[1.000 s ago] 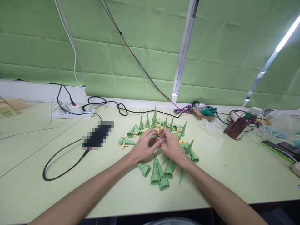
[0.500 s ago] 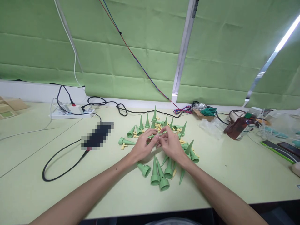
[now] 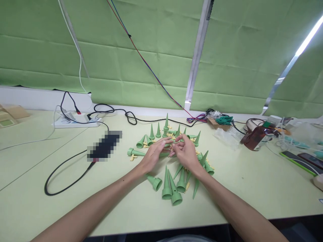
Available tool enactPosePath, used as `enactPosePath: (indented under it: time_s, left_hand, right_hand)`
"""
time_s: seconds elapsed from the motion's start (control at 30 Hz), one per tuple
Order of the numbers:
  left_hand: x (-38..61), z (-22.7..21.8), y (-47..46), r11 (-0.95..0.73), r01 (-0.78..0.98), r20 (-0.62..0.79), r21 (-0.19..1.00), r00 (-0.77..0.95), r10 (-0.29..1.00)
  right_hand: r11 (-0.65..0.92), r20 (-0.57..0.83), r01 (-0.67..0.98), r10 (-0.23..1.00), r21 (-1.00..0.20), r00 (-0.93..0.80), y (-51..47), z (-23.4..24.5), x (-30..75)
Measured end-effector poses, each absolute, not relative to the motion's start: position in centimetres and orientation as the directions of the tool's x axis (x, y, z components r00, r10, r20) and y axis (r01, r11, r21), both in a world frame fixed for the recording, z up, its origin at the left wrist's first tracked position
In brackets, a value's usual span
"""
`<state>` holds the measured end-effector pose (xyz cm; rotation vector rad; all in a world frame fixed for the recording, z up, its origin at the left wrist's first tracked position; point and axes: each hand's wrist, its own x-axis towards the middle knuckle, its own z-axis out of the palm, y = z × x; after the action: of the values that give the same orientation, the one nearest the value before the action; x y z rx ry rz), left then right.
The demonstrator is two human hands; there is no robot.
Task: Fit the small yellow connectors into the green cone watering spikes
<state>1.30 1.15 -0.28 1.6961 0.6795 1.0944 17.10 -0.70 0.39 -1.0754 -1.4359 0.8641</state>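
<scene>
Several green plastic cone spikes (image 3: 166, 183) and small yellow pieces (image 3: 172, 135) lie scattered on the pale green table (image 3: 227, 188). My left hand (image 3: 153, 155) and my right hand (image 3: 186, 153) meet over the middle of the pile. Between their fingertips they hold one green cone (image 3: 168, 146), lying roughly level. The left fingers curl around its wide end. The right fingers pinch near its other end. More cones stand upright just behind the hands (image 3: 166, 123).
A black cable (image 3: 63, 174) and a blurred dark device (image 3: 104, 147) lie to the left, with a white power strip (image 3: 75, 120) behind. At the right are a brown bottle (image 3: 254, 137), clear plastic bags (image 3: 227, 136) and phones (image 3: 302, 160). Green blinds (image 3: 141, 57) hang behind.
Both hands have shifted slightly away from me over the pile, and the fingers have re-gripped the green cone between them. The rest of the table is unchanged.
</scene>
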Motion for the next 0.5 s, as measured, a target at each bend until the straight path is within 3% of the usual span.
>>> enactPosePath:
  time_s: [0.33,0.5]
  left_hand:
    - [1.31,0.37,1.31,-0.203,-0.125,0.238,0.971,0.423,0.874]
    - [1.28,0.13,1.57,-0.218,-0.138,0.258,0.966,0.467,0.846]
  right_hand:
    - [0.206,0.207,-0.073,0.978,-0.976,-0.008,0.09,-0.16,17.31]
    - [0.193,0.193,-0.085,0.981,-0.978,0.005,0.11,0.06,17.31]
